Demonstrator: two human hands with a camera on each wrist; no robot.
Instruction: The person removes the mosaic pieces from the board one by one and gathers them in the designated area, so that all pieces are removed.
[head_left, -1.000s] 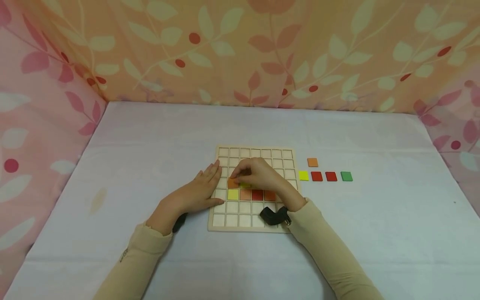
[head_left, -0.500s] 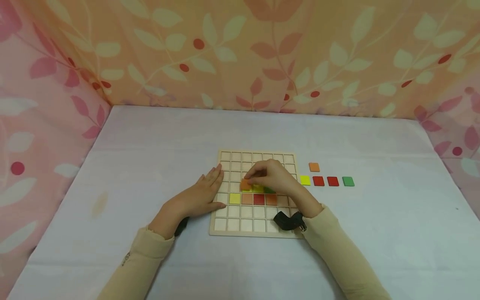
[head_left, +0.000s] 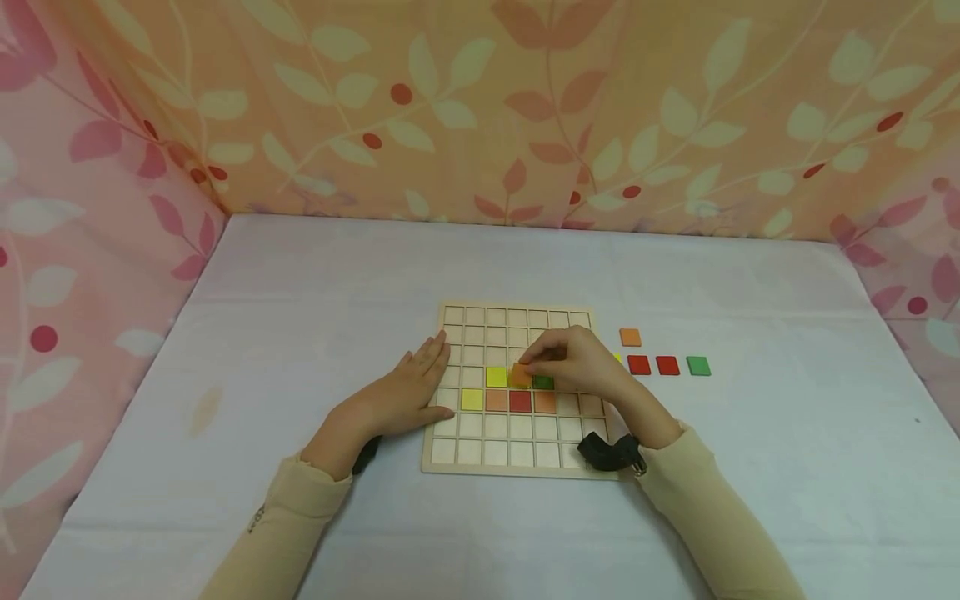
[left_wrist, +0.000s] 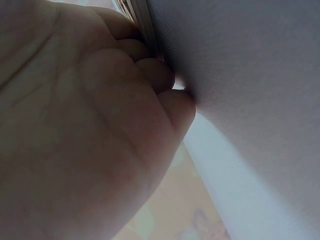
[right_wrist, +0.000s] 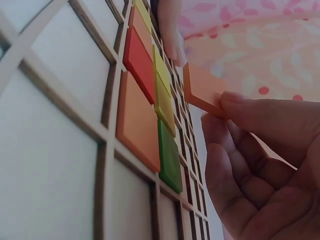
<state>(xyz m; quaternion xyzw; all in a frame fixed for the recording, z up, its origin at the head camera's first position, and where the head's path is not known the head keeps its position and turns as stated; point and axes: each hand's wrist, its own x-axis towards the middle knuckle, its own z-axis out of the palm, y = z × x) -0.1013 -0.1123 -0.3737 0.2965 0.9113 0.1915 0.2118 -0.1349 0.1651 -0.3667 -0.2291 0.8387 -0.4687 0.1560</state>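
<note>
Between thumb and fingers my right hand point(head_left: 573, 358) pinches an orange square tile point(right_wrist: 202, 90), held just above a wooden grid board point(head_left: 483, 450). Beneath and beside it, one row of the board holds two yellow tiles and a green tile point(right_wrist: 170, 157). The nearer row has a yellow tile point(head_left: 472, 400), an orange one, a red tile point(head_left: 520, 402) and another orange one. My left hand point(head_left: 397, 392) rests along the board's left edge, fingers extended and thumb apart. In the left wrist view its fingertips touch the board's side.
Right of the board lie loose tiles on the white cloth: an orange tile point(head_left: 630, 337), two red ones, a green tile point(head_left: 698, 366) and a yellow one partly hidden by the right hand. Patterned cloth walls point(head_left: 450, 108) enclose the back and sides.
My right hand has moved rightward across the board with the orange tile, from the left of the row to over the second yellow tile. The left hand stays at the board's edge.
</note>
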